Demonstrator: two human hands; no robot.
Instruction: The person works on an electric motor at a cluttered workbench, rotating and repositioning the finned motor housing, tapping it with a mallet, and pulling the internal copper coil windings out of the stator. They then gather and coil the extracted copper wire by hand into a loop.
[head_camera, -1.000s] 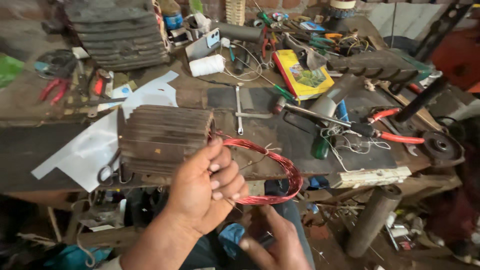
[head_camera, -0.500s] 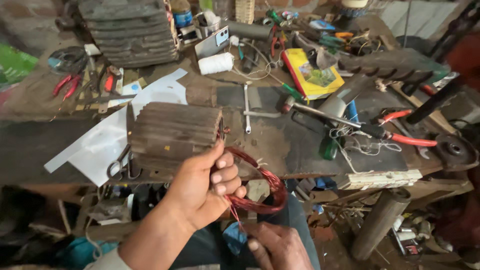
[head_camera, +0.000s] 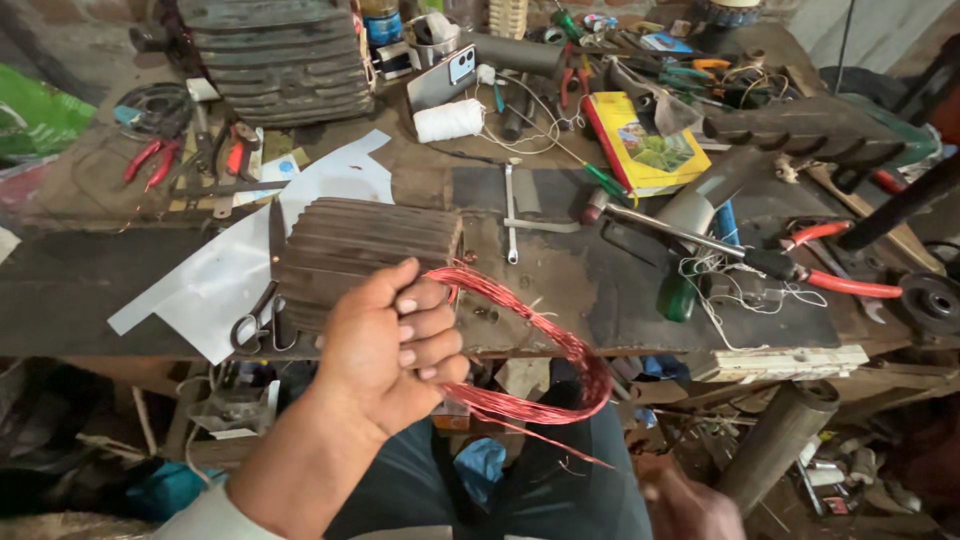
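The left hand (head_camera: 385, 345) is raised over the near edge of the tabletop (head_camera: 90, 285), its fingers (head_camera: 425, 325) curled into a fist around a coil (head_camera: 540, 370) of red copper wire. The coil loops out to the right of the fist and sags below the tabletop edge, over the person's dark trousers. Just behind the hand lies a ribbed block (head_camera: 360, 250), partly on a white sheet (head_camera: 220, 275). The right hand (head_camera: 690, 505) sits low at the bottom edge, under the coil and apart from it; whether its fingers are spread or closed cannot be told. Further right lie red-handled pliers (head_camera: 830, 280) and a yellow book (head_camera: 645, 150).
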